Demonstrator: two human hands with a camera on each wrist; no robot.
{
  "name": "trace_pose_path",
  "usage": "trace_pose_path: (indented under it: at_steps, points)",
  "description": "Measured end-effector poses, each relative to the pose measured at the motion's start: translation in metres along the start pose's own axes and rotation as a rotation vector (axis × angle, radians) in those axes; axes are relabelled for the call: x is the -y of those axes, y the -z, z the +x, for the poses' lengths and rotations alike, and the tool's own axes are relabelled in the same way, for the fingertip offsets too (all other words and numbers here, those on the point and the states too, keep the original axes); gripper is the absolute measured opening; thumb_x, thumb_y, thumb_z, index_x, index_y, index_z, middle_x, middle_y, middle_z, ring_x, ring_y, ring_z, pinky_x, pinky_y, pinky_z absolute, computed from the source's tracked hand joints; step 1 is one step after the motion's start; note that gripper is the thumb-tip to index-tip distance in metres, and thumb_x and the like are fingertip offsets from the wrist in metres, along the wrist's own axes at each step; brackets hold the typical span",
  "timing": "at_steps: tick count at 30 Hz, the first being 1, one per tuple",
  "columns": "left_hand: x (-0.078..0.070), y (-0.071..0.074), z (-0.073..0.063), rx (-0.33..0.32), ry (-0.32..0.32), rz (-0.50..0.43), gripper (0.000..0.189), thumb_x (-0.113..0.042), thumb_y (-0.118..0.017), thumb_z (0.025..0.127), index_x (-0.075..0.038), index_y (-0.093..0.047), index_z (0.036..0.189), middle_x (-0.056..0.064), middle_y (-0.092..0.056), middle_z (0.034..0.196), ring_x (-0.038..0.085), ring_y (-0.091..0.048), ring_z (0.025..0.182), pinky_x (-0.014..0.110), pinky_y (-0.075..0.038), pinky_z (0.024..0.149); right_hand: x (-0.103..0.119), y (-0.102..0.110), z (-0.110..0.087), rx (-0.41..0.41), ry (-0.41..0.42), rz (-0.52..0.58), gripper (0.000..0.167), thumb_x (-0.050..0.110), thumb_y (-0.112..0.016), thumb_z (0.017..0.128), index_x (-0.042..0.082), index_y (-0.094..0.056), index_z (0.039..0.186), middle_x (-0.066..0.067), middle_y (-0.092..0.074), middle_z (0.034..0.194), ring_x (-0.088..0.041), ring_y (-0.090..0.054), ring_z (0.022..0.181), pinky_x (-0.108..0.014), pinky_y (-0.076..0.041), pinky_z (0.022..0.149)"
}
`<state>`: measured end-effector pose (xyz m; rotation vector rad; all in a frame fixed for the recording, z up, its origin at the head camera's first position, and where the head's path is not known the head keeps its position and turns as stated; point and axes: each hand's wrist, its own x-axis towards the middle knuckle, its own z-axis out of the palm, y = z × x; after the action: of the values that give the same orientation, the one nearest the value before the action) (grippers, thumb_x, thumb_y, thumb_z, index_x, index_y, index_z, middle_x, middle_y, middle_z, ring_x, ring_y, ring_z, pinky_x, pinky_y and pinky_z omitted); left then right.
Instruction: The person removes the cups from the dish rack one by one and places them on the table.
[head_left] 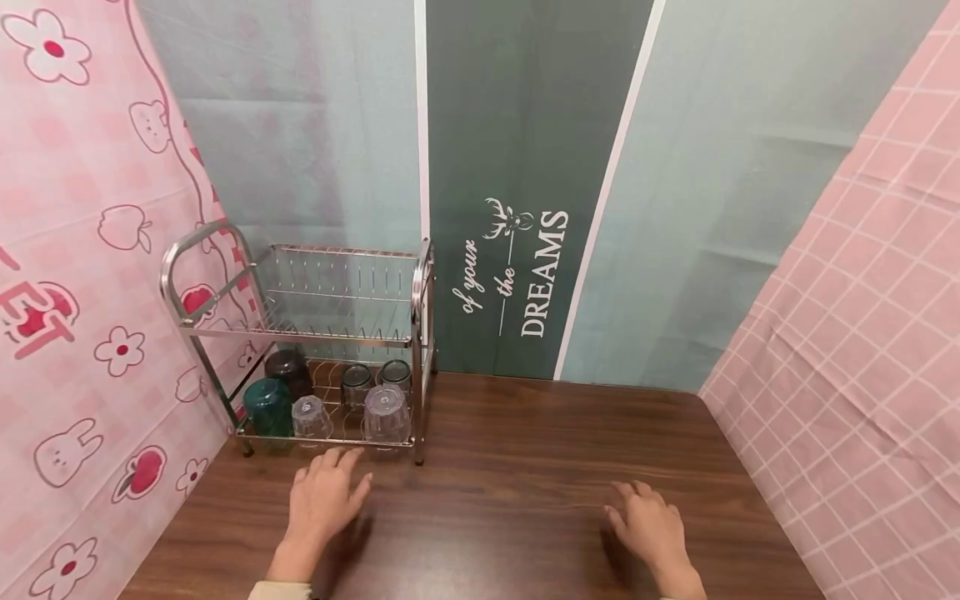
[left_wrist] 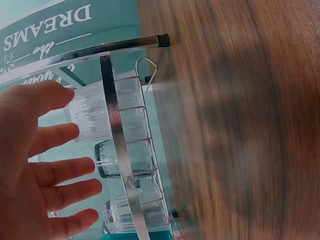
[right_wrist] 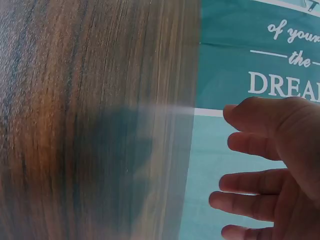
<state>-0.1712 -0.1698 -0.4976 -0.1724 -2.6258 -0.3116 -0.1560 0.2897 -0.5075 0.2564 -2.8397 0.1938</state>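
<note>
My left hand [head_left: 324,498] hovers over the table just in front of a two-tier metal dish rack [head_left: 296,335], fingers spread and holding nothing. Upside-down cups fill the rack's lower tier: a teal cup [head_left: 268,407], a dark cup [head_left: 288,371] behind it, a small clear glass [head_left: 311,418], a larger clear glass [head_left: 387,414] at the right front, and two dark-tinted glasses, one [head_left: 356,386] beside the other [head_left: 395,377]. In the left wrist view the fingertips overlap the larger clear glass [left_wrist: 90,112]. Above the right part of the table is my right hand [head_left: 649,525], relaxed with nothing in it.
The brown wood-grain table [head_left: 510,492] reaches back to a green and grey-blue curtain [head_left: 517,125] with white lettering. Pink patterned cloth [head_left: 82,250] hangs along the left side, and pink checked cloth [head_left: 847,333] along the right. The rack's upper tier [head_left: 337,292] holds no dishes.
</note>
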Motion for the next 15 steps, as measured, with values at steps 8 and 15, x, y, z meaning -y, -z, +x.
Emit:
trace_pose_path:
  at_steps: [8, 15]
  points:
    - [-0.016, 0.012, 0.012, 0.094, 0.036, -0.077, 0.050, -0.036, -0.072, 0.076, -0.006, -0.063, 0.115, 0.022, -0.057, 0.106, 0.041, -0.055, 0.093, 0.056, -0.042, 0.070, 0.015, 0.012, 0.001, 0.165, -0.074, 0.100, 0.042, 0.026, -0.073, 0.078, 0.000, -0.063, 0.111, -0.030, -0.057, 0.104, -0.045, -0.059, 0.082, -0.055, -0.046, 0.058]
    - [-0.017, 0.013, 0.027, 0.056, 0.042, -0.085, 0.048, -0.033, -0.074, 0.075, -0.002, -0.064, 0.110, 0.023, -0.058, 0.104, 0.041, -0.056, 0.089, 0.055, -0.043, 0.068, 0.038, 0.009, 0.005, 0.254, -0.064, 0.158, 0.049, 0.030, -0.074, 0.077, -0.002, -0.061, 0.112, -0.026, -0.059, 0.103, -0.044, -0.058, 0.086, -0.056, -0.046, 0.062]
